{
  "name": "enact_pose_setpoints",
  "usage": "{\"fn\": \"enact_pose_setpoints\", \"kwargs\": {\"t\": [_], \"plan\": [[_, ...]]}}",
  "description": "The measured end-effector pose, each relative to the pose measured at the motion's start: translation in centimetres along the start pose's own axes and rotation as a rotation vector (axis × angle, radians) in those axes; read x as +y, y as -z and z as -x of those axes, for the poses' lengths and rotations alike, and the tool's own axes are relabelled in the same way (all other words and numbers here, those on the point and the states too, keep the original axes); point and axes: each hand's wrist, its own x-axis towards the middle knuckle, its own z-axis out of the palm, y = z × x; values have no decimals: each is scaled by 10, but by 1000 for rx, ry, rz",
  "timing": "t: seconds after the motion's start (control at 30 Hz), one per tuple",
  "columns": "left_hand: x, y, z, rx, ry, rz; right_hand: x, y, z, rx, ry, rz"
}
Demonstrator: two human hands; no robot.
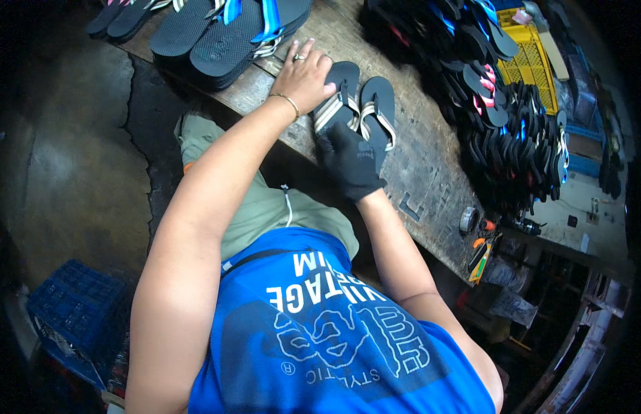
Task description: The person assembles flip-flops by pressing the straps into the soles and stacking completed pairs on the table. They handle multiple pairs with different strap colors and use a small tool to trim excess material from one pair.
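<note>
1. Bright light falls on your worn brown wooden surface (431, 152) and your vivid blue printed shirt (334, 324).
2. A dull sheen marks the grey concrete floor (65, 103).
3. The black foam sandal pile (520, 162) at right sinks into shadow.
4. Your bare left hand (305, 74) looks fairly sharp.
5. Your fisheye rim bends straight edges and fades to black corners.

A bright blue shirt (227, 383) covers the torso, with bold white lettering (293, 298) across the front and a dark panel (258, 331) of pale outlined shapes. The arms are bare. The pants (255, 217) are pale green with a white drawstring (288, 207); a dark strap (255, 258) crosses the waist. The left hand (306, 79) wears a ring (300, 57) and, at the wrist, a thin gold-toned bracelet (287, 103). A black glove (355, 171) covers the right hand (348, 162).
</note>
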Motion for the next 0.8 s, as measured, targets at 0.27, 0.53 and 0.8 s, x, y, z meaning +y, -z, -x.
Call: {"fn": "enact_pose_setpoints", "kwargs": {"t": [0.27,0.53,0.8], "plan": [[-2,-2,2,1,-10,-44,1,35,53,-88,-95,-12],[-5,-8,0,38,-26,-92,41,26,49,-43,-126,-164],[-10,-19,-1,57,-28,-99,37,41,39,-68,-102,-31]]}}
